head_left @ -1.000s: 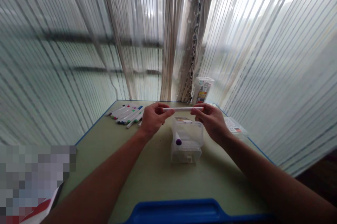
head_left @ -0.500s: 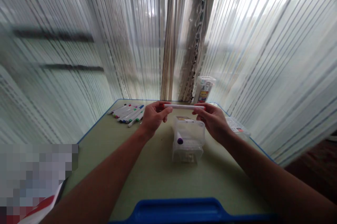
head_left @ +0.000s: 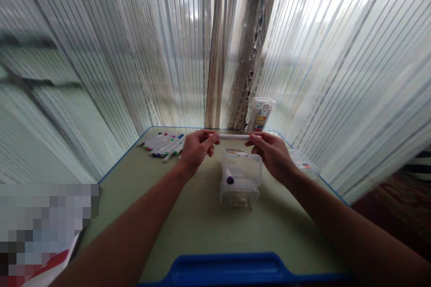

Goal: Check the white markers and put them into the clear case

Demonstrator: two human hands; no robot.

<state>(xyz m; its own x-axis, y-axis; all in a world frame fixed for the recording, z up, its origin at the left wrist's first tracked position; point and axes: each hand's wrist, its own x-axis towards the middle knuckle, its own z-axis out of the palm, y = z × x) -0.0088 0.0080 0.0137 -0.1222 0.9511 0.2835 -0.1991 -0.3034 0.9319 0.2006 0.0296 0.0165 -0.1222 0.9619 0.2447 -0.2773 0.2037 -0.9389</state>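
Both my hands hold one white marker (head_left: 233, 136) level above the green table (head_left: 188, 215). My left hand (head_left: 196, 149) pinches its left end and my right hand (head_left: 272, 152) pinches its right end. Just below the marker stands a clear plastic box (head_left: 240, 179) with a purple-capped marker (head_left: 229, 177) inside. A row of several coloured markers (head_left: 164, 144) lies on the table to the left of my left hand.
A printed white container (head_left: 260, 114) stands at the back by the curtains. A clear packet with a label (head_left: 303, 163) lies at the right edge. A blue tray rim (head_left: 229, 269) sits at the near edge. Sheer curtains surround the table.
My hands and the marker have stayed almost in place; my right fingers slid slightly inward along it. The view has shifted a little.
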